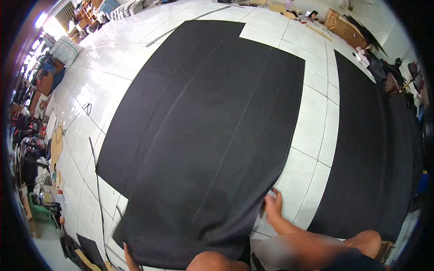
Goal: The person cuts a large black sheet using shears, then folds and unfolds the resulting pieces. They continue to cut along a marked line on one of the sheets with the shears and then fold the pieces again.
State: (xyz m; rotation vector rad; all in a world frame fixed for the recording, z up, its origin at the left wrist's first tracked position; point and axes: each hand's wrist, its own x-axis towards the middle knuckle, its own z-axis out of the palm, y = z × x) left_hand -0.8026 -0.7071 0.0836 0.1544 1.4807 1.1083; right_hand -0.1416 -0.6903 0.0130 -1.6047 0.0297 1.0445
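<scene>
One right hand (273, 207) is pinching the edge of the black sheet (199, 113), the left hand's (129, 258) grip is hidden, and uneven pulling is risking creases.

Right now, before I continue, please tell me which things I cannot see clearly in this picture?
All in the head view:
- Left hand: mostly cut off by the bottom edge; its grip cannot be told.
- Right hand: the large black sheet hides some fingertips.
- Near edge of that sheet: partly behind a bare knee.
- Clutter at left: too small and crowded to name.
- Right-hand black sheet: outer side fades into dark border.
</scene>
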